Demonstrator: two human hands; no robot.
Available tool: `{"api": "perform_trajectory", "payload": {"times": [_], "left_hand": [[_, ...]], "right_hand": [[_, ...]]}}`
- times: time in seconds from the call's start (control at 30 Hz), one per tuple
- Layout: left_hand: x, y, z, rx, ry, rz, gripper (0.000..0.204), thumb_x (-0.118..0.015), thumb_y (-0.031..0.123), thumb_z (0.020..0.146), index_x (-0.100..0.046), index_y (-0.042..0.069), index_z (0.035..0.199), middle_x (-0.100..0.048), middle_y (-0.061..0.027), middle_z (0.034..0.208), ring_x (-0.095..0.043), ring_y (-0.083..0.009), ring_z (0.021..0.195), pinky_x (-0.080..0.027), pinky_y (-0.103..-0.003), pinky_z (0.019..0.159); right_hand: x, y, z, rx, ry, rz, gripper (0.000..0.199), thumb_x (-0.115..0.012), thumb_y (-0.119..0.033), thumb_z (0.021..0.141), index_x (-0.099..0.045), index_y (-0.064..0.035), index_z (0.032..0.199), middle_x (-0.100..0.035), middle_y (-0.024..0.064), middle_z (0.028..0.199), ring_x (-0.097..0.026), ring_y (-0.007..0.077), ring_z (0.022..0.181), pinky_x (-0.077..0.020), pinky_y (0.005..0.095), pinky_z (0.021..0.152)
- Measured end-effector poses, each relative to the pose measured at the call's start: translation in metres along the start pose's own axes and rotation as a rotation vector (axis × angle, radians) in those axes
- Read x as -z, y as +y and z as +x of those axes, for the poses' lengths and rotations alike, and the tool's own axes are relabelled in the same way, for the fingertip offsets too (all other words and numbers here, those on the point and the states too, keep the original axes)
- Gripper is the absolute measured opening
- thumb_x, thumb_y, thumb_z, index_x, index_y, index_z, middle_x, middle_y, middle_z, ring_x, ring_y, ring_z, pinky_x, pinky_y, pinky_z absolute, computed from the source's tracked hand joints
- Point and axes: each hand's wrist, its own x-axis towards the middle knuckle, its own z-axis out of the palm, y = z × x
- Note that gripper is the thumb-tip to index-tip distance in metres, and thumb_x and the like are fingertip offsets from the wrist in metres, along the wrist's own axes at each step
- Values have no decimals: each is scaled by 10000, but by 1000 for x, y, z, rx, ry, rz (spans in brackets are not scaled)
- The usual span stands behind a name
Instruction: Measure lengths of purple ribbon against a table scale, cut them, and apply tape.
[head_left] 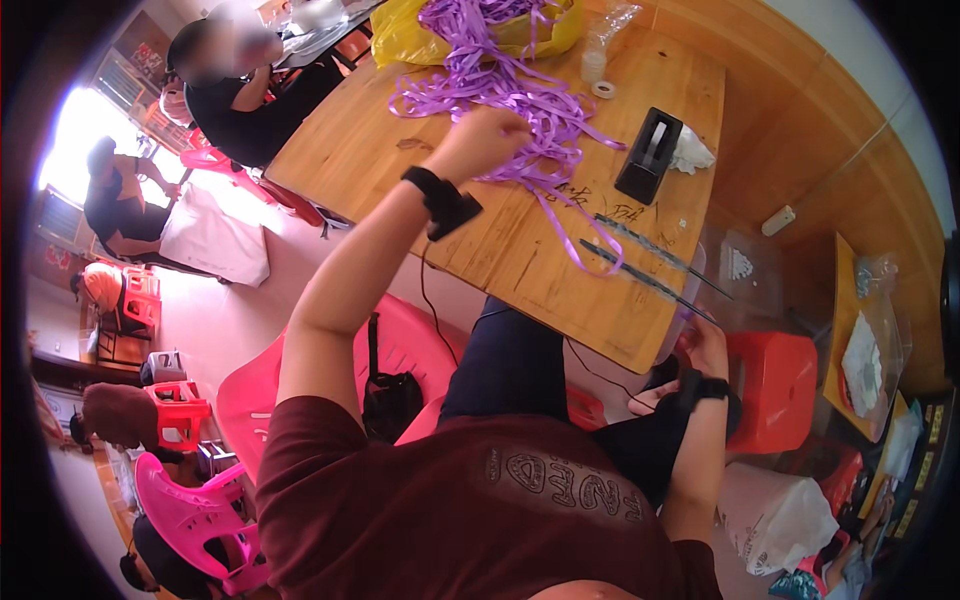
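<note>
My left hand (487, 135) is out over the wooden table (350, 150), fingers curled shut into the purple ribbon tangle (500, 75) that spreads from the table's far edge toward its middle; one ribbon strand (570, 235) trails down toward the near edge; my right hand (705, 345) sits low off the table's near right corner beside the orange stool (775, 385), touching a clear plastic bag (735, 275); fingers mostly hidden, can't tell how far closed.

Risks, my guess: pulling one strand could tighten knots in the pile or drag the whole tangle; the loose end could sweep the two long dark strips (650, 260) by the near right edge off the table; the black tape dispenser (648, 155) at the right edge sits close enough to get snagged too.

Packaging: yellow plastic bag (410, 35) at the far edge, crumpled, under the ribbon; small white tape roll (603, 89) beside it; white crumpled paper (692, 152) touching the dispenser; clear bags with white contents (865, 365) on the yellowish side surface right of the stool; white sack (775, 520) on the floor below.
</note>
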Motion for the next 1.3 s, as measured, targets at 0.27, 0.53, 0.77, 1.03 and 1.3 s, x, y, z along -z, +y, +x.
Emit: {"api": "perform_trajectory", "payload": {"times": [0.27,0.53,0.77,1.03,1.3], "left_hand": [[9,-166,41,130,-241,496,367,-666,384,841,-743,58,991,-734,-159,929,-702,-319,885,-540,-428,827],[66,-1,32,25,480,-137,271,-635,274,943,-696,29,1042,-717,-110,813,-705,-197,772,-545,-319,692],[72,132,16,-443,314,-272,219,-689,261,910,-713,70,1013,-718,-87,825,-692,-194,754,-542,-319,706],[16,175,-22,-585,-47,237,203,-604,333,890,-748,234,991,-707,-77,809,-675,-315,741,-529,-442,637],[22,159,-27,-422,-94,147,240,-612,294,861,-739,195,1038,-712,-117,848,-687,-335,807,-536,-445,711]], "right_hand": [[-31,17,6,51,165,-449,496,-657,-169,956,-499,-64,1413,-657,39,1021,-627,141,742,-522,270,645],[-43,-26,-69,495,439,-392,390,-648,-195,979,-572,-75,1343,-675,35,1031,-604,86,743,-497,228,638],[-136,-75,-126,948,393,-304,338,-607,-188,1004,-597,-6,1289,-665,81,1052,-501,67,693,-416,212,646],[-292,-70,-146,792,-210,-489,422,-587,-25,960,-520,-40,1377,-662,53,1069,-531,61,731,-463,208,674],[-289,-97,-90,642,-253,-481,265,-585,-147,1013,-608,8,1227,-631,18,905,-610,93,788,-519,237,724]]}}
